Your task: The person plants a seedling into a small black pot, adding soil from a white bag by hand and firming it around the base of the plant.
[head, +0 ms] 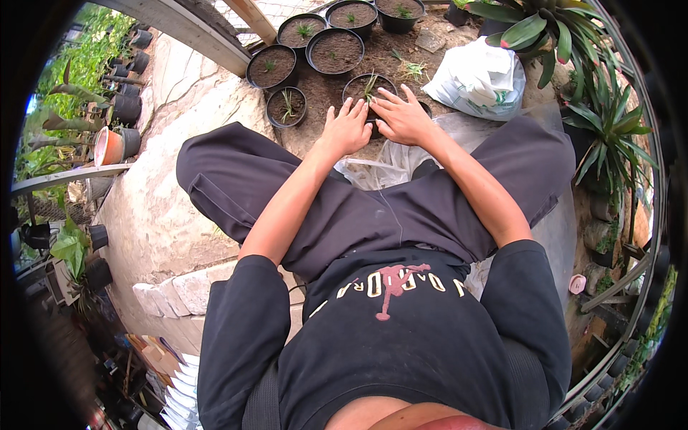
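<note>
My left hand [346,128] and my right hand [403,117] lie side by side over the near part of a black plastic plant pot [382,80]. Their fingers point away from me, at the base of a small grassy seedling [370,87] that stands in the pot's soil. The fingertips of both hands are close together there; whether they pinch the stem or only press the soil is hard to tell. Left of my left hand is a smaller black pot [287,107] with a thin leafy plant. The near rim of the middle pot is hidden by my hands.
Several black pots of soil with small seedlings [334,51] stand farther off. A white plastic bag [477,80] sits at right on clear plastic sheeting [457,129]. Loose grassy plants [413,70] lie on the soil. Bromeliads [607,126] edge the right side; a wooden beam [199,37] crosses at upper left.
</note>
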{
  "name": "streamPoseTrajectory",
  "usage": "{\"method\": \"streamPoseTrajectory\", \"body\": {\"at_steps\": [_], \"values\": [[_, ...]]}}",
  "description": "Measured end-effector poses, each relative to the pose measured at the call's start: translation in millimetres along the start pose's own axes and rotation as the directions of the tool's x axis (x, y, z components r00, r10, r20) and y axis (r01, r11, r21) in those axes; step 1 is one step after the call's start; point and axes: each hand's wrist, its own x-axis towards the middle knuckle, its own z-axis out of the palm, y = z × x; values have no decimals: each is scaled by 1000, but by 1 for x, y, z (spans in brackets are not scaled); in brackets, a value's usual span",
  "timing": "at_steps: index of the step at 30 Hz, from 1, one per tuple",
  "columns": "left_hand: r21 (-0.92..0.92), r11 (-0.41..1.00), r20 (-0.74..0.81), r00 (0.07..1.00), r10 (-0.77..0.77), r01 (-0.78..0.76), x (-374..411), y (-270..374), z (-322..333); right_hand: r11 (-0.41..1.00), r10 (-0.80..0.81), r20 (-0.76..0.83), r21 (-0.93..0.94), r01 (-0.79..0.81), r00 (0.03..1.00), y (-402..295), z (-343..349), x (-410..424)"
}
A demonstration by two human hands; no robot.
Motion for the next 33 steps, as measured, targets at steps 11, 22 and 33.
{"method": "streamPoseTrajectory", "body": {"at_steps": [11,22,33], "values": [[229,962,-199,961,193,-146,1,-13,13,988,-146,-196,-70,134,970,-2,15,-3],[316,935,-207,951,231,-159,11,-18,22,979,-178,-175,-133,156,968,7,30,7],[311,930,-190,947,261,-194,9,-28,10,977,-79,-163,-211,44,983,20,20,0]]}}
